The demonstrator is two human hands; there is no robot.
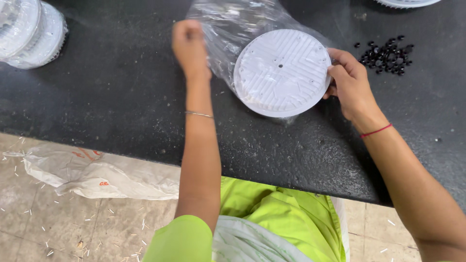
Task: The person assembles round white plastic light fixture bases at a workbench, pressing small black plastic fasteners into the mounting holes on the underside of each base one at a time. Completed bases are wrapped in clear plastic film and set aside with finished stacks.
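Observation:
A round white plastic disc (282, 72) with ribbed grooves and a small centre hole lies partly inside a clear plastic bag (228, 29) on the black table (121, 97). My right hand (350, 83) grips the disc's right edge, thumb and fingers around the rim. To the left of the disc, my left hand (190, 47) pinches the bag's edge and holds the film taut. The bag's far end lies crumpled behind the disc.
A pile of small black round parts (387, 55) lies right of my right hand. Bagged white discs (29, 30) are stacked at the far left corner; another disc's rim (407, 3) shows at the top right. A crumpled white sack (92, 172) lies on the floor below the table's edge.

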